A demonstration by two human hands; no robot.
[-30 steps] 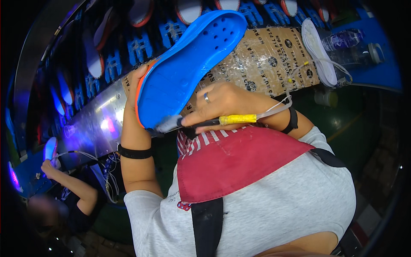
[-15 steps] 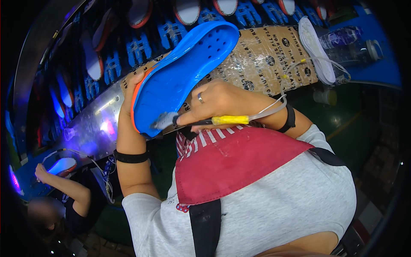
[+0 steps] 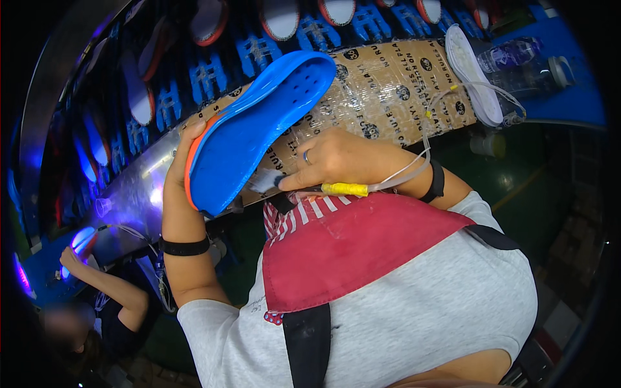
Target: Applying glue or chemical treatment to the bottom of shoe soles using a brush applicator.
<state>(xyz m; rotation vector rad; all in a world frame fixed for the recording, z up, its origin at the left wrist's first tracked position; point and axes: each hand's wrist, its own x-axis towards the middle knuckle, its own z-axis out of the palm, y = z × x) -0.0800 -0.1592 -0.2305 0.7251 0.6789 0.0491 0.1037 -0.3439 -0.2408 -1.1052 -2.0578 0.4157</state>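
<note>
Left hand (image 3: 181,155) and right hand (image 3: 330,158) work at a cardboard-covered bench (image 3: 388,97) beside blue holders (image 3: 257,57), the former grasping an orange-edged blue shoe piece (image 3: 249,145) over it, the latter curled around a yellow-sleeved brush (image 3: 345,189).

The blue sole (image 3: 249,139) hides most of the left fingers (image 3: 194,131).

Through the left of two head-worn fisheye cameras, we look steeply down over a grey T-shirt (image 3: 420,291) and red apron (image 3: 362,246), facing forward across the bench (image 3: 381,97). We sit near enough that the blue shoe sole (image 3: 249,142) looms large left of centre, while the wide view bends the bench's long edge and shrinks a co-worker (image 3: 126,301) at lower left.
</note>
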